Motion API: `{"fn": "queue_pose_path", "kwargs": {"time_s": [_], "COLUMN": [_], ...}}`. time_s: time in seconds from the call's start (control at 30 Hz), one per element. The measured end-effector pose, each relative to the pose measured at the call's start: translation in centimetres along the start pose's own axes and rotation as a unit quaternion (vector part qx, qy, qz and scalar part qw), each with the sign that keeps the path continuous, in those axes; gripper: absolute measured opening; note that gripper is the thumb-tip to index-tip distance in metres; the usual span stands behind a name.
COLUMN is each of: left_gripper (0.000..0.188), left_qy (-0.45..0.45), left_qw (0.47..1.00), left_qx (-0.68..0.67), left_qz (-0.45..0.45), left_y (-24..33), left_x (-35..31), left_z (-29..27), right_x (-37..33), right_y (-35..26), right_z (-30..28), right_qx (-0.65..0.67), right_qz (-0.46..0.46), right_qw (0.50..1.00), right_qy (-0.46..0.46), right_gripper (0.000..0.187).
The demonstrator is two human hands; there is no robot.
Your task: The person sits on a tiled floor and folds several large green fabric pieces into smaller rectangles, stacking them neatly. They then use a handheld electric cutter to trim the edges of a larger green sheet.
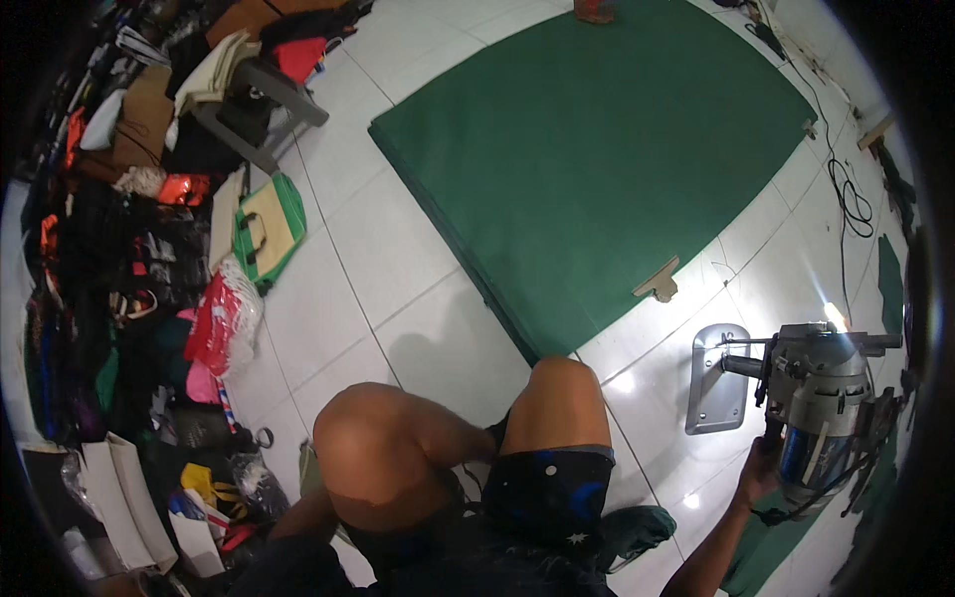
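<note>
My right hand is closed around the handle of an electric cloth cutting machine at the right. This machine has a grey motor housing with a blue band and a bright lamp. Its flat metal base plate shows over the white tiles, to the right of the fabric; whether it rests on the floor, I cannot tell. In front of my knees lies a layered stack of dark green fabric. A metal clip grips its near right edge. My left hand is hidden; only part of an arm shows beside my left knee.
Clutter lines the left side: a grey stool, a green and beige bag, red plastic packaging and white cardboard. A black cable runs along the right floor. A reddish object sits on the fabric's far edge.
</note>
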State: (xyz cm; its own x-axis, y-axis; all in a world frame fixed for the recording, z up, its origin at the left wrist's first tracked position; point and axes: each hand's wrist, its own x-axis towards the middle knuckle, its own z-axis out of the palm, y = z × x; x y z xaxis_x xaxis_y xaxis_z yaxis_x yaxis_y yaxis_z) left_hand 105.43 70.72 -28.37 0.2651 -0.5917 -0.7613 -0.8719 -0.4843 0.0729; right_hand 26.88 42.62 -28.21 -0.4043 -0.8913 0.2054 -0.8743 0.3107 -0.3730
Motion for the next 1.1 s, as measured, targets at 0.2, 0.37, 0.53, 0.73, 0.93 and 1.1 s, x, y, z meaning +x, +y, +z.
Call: {"fn": "queue_pose_path", "kwargs": {"time_s": [0.2,0.37,0.53,0.73,0.93,1.1], "left_gripper": [0.048,0.052,0.055,0.069,0.082,0.086], "left_qy": [0.165,0.188,0.219,0.276,0.312,0.336], "left_qw": [0.983,0.964,0.921,0.857,0.856,0.819], "left_qx": [0.04,0.123,0.129,0.183,0.121,0.085], "left_qz": [0.073,0.14,0.295,0.396,0.393,0.457], "left_y": [-5.3,2.9,10.6,16.6,15.1,15.6], "left_x": [5.4,14.9,25.0,35.1,42.8,43.5], "left_z": [-19.3,-33.5,-33.2,-30.8,-29.4,-29.6], "right_x": [0.9,0.9,-0.5,-2.4,-5.7,-13.4], "right_y": [3.5,7.3,-6.8,-16.4,-16.3,-12.8], "right_z": [3.9,3.0,1.1,0.4,0.9,0.2], "right_qx": [0.11,0.132,-0.231,-0.183,-0.2,-0.202], "right_qz": [-0.019,0.015,0.187,0.244,0.184,0.162], "right_qw": [0.993,0.99,0.954,0.952,0.962,0.966], "right_qy": [0.032,0.045,-0.043,-0.03,-0.03,-0.013], "right_gripper": [0.05,0.053,0.052,0.055,0.051,0.042]}}
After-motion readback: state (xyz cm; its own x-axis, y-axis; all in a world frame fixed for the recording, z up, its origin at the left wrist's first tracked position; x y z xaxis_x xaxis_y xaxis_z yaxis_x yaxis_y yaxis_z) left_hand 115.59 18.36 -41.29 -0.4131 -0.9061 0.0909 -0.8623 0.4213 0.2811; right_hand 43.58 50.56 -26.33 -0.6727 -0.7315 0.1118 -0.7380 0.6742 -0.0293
